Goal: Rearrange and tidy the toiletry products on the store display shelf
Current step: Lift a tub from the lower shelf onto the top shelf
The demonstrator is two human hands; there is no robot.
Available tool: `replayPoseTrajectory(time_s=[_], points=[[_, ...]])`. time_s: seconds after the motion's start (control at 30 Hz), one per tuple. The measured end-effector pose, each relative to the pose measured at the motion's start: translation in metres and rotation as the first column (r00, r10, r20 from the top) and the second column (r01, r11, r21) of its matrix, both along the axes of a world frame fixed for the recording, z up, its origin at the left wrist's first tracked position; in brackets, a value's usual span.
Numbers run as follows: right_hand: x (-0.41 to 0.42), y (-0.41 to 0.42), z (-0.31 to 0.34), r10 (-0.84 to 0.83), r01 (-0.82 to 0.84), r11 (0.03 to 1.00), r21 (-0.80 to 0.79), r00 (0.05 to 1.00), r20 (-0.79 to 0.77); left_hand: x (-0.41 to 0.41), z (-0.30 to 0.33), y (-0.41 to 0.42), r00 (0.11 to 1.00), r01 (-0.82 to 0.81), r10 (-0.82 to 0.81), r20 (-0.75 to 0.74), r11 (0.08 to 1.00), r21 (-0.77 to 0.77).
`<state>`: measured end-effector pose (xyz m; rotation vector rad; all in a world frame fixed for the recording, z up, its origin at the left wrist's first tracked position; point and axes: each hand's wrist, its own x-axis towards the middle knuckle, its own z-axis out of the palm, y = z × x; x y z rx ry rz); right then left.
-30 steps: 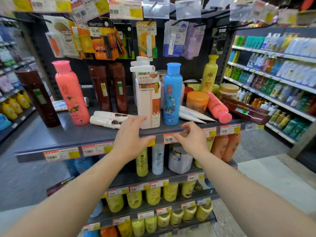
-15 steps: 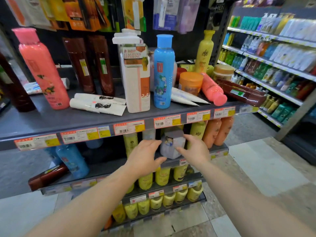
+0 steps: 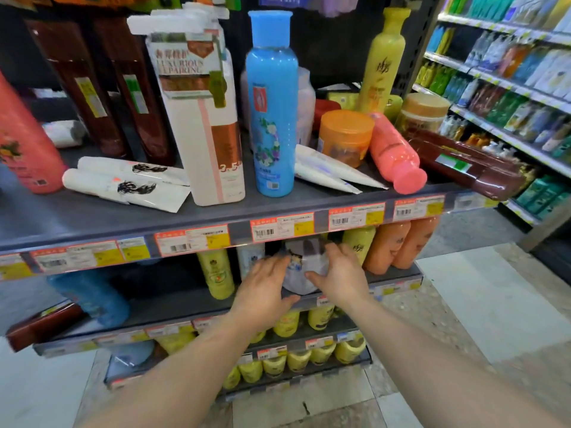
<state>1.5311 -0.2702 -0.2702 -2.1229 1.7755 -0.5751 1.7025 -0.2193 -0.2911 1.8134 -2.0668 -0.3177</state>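
A white refill pouch (image 3: 301,273) with a dark top stands on the second shelf (image 3: 173,307), under the price-tag rail of the top shelf (image 3: 123,217). My left hand (image 3: 262,288) reaches to its left side with fingers spread and blurred. My right hand (image 3: 343,276) lies against its right side, fingers over the upper edge and thumb toward the front. On the top shelf stand a white pump bottle (image 3: 204,118) and a blue bottle (image 3: 272,103); white tubes (image 3: 123,183) and a pink bottle (image 3: 395,152) lie flat.
A yellow bottle (image 3: 216,270) stands left of the pouch, orange bottles (image 3: 398,245) to its right. A blue bottle (image 3: 92,298) and a fallen brown bottle (image 3: 43,325) are at the left. Rows of yellow bottles (image 3: 290,362) fill the lower shelves. Another stocked aisle (image 3: 509,72) is on the right.
Both hands dropped from the top shelf's front edge to the second shelf and closed in on the white pouch. The view moved lower and closer.
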Motion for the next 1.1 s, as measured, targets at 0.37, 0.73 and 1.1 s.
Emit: replayPoseTrajectory(time_s=[0.37, 0.73, 1.1], points=[[0.014, -0.038, -0.024, 0.061, -0.062, 0.998, 0.009, 0.997, 0.057, -0.009, -0.017, -0.015, 0.982, -0.094, 0.089, -0.168, 0.995, -0.024], [0.021, -0.021, -0.033, 0.034, -0.018, 0.998, -0.06, 0.961, 0.276, 0.0, -0.012, -0.004, 0.952, -0.088, 0.08, -0.296, 0.996, -0.015], [0.019, 0.057, 0.008, 0.086, -0.022, 0.979, -0.202, 0.945, 0.314, 0.007, 0.017, 0.026, 0.912, 0.033, -0.026, -0.409, 0.999, 0.009]])
